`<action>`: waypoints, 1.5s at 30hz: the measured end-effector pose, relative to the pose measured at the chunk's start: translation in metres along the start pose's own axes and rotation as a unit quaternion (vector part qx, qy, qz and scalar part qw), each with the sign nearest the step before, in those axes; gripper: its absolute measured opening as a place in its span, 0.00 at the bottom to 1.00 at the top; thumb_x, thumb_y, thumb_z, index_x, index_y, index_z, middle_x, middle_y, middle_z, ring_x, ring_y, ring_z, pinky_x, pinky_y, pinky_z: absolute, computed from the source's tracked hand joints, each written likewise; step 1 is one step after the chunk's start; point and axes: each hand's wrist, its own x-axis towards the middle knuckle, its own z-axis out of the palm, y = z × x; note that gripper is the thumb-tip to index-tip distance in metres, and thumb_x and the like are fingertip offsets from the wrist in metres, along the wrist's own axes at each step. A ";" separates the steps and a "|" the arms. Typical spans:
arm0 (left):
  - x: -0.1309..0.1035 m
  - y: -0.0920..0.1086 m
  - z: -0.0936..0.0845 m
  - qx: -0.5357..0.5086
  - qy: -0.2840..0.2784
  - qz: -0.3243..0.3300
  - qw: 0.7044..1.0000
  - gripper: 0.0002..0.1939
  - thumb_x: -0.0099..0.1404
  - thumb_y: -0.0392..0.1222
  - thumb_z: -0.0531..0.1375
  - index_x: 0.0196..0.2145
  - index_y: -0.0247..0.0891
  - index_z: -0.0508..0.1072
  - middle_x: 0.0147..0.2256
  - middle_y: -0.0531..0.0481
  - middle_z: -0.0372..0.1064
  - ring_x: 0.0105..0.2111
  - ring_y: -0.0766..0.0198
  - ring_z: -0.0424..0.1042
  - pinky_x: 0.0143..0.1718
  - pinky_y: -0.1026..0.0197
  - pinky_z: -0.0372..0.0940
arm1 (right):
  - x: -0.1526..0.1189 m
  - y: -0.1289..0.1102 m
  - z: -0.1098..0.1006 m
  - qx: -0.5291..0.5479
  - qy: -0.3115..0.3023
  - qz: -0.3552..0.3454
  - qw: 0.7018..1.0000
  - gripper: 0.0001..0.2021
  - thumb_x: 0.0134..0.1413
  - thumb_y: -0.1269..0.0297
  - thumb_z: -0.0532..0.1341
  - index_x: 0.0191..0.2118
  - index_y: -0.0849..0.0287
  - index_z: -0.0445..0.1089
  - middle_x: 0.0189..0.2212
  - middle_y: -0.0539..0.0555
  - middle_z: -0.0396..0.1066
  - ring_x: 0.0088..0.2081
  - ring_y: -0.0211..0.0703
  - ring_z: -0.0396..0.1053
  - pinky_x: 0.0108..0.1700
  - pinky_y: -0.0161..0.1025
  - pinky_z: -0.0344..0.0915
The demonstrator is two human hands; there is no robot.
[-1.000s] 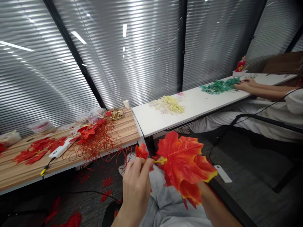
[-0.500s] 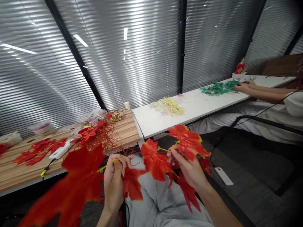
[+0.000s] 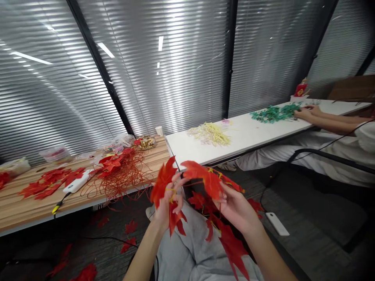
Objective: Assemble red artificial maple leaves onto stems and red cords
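Several red maple leaves on yellow stems hang between my hands above my lap. My left hand (image 3: 169, 203) is closed on a leaf garland, with one red leaf (image 3: 163, 181) standing up beside the fingers and another hanging below. My right hand (image 3: 234, 205) pinches a large red-orange leaf (image 3: 205, 175) at its edge. Below that hand, more joined leaves (image 3: 233, 246) dangle over my right thigh. A thin red cord runs near the fingertips of both hands.
On the wooden table (image 3: 17, 208) lie red cords (image 3: 123, 175), red leaves (image 3: 49, 179) and a white device (image 3: 77, 181). The white table (image 3: 187, 150) holds yellow strips (image 3: 215, 133) and green pieces (image 3: 272, 114), near another person's hands. Leaves lie on the floor.
My left hand has moved right and up, close to my right hand. The large leaf at the left has left the foreground, uncovering floor leaves. The leaf at my right hand has turned.
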 end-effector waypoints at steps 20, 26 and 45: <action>-0.002 0.044 -0.069 0.720 0.129 0.122 0.671 0.13 0.59 0.50 0.55 0.31 0.37 0.69 0.30 0.50 0.69 0.30 0.64 0.67 0.30 0.65 0.57 | -0.001 -0.080 -0.007 0.080 -0.038 -0.097 0.991 0.05 0.53 0.78 0.54 0.30 0.62 0.62 0.19 0.44 0.60 0.15 0.23 0.54 0.17 0.25 0.57; 0.022 0.058 -0.087 0.846 0.212 0.034 0.487 0.13 0.65 0.46 0.47 0.38 0.40 0.68 0.39 0.48 0.68 0.31 0.61 0.70 0.24 0.65 0.53 | 0.030 -0.094 0.012 -0.023 -0.036 -0.125 0.991 0.07 0.50 0.78 0.57 0.26 0.60 0.64 0.18 0.43 0.61 0.14 0.23 0.49 0.15 0.24 0.53; 0.129 0.088 -0.179 0.900 0.147 -0.037 0.408 0.16 0.67 0.44 0.41 0.43 0.39 0.65 0.37 0.43 0.71 0.36 0.56 0.71 0.29 0.64 0.57 | 0.269 -0.104 -0.006 -0.727 0.084 -0.232 0.640 0.05 0.37 0.78 0.61 0.19 0.65 0.64 0.24 0.60 0.69 0.34 0.47 0.66 0.33 0.37 0.59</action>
